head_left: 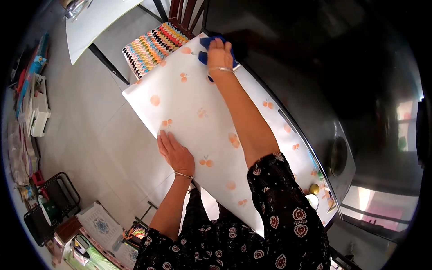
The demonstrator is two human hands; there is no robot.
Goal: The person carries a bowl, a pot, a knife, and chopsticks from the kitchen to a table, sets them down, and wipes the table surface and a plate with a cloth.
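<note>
My right hand [219, 57] presses a dark blue cloth [203, 58] onto the far corner of a white table cover [193, 96] printed with orange fruit. The cloth is bunched under and around my fingers, and a silver bracelet circles that wrist. My left hand [177, 155] lies flat with fingers stretched out on the near left edge of the same surface. Nothing shows in its grasp. Part of the cover is hidden by my right forearm.
A large glossy black panel [288, 63] stands along the table's right side. Small items, among them a round greenish object [314, 189], sit at the near right corner. A chair with a colourful zigzag seat [155, 47] touches the far end. Behind it is a white table [101, 22].
</note>
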